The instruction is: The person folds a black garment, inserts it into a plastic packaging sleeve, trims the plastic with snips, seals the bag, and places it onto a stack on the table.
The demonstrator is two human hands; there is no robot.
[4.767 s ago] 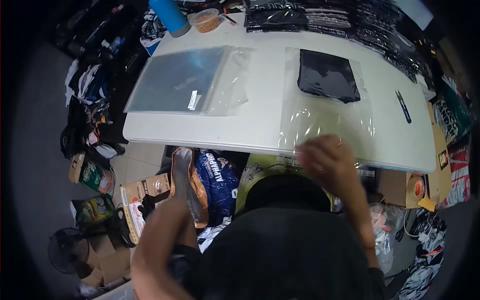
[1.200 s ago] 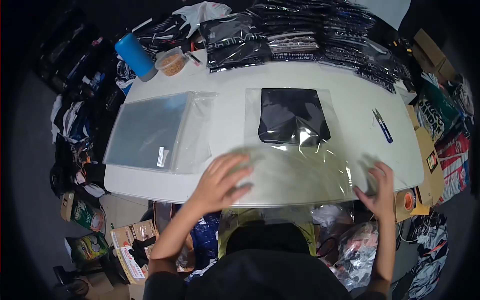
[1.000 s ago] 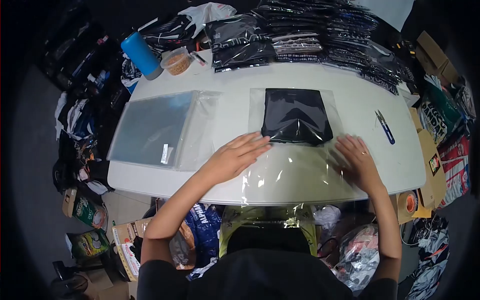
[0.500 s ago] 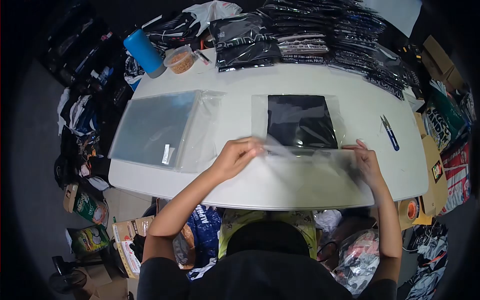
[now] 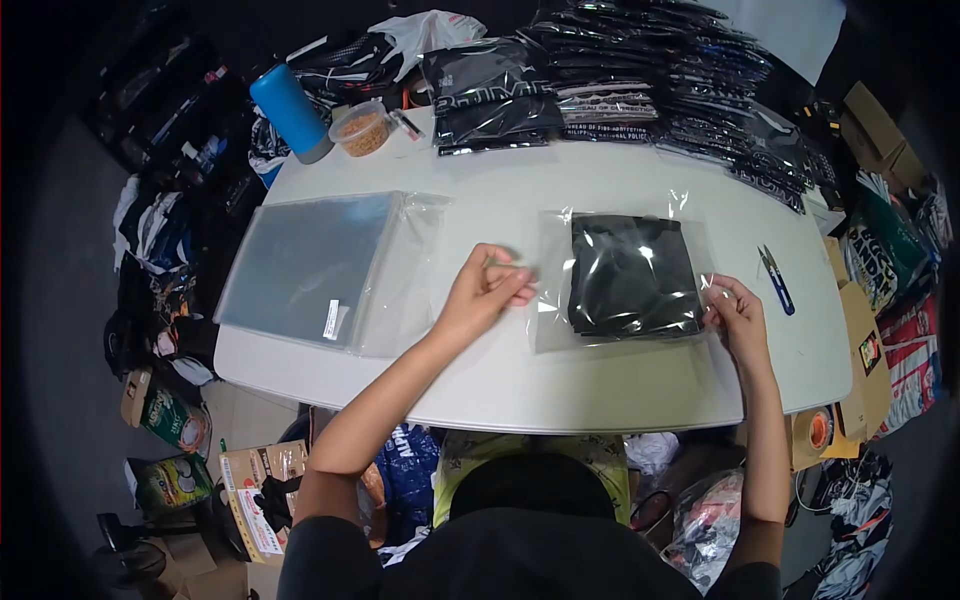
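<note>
Table (image 5: 520, 380): the white top is running wide, and bare surface is lying open along the near edge in front of both hands.
Stack of clear bags (image 5: 310, 262): sitting flat well to the left, near the table's left edge.
Clear bag (image 5: 553, 300): half a second ago its open end was stretching toward the near edge; now that end is folded up and the bag is lying shorter, mid-table.
Black garment (image 5: 630, 275): lying inside the clear bag, between the two hands.
Left hand (image 5: 485, 292): fingers are pinching together at the bag's left edge.
Right hand (image 5: 735, 312): fingers are curling on the bag's right edge.
Snips (image 5: 777, 280): resting just beyond the right hand.
</note>
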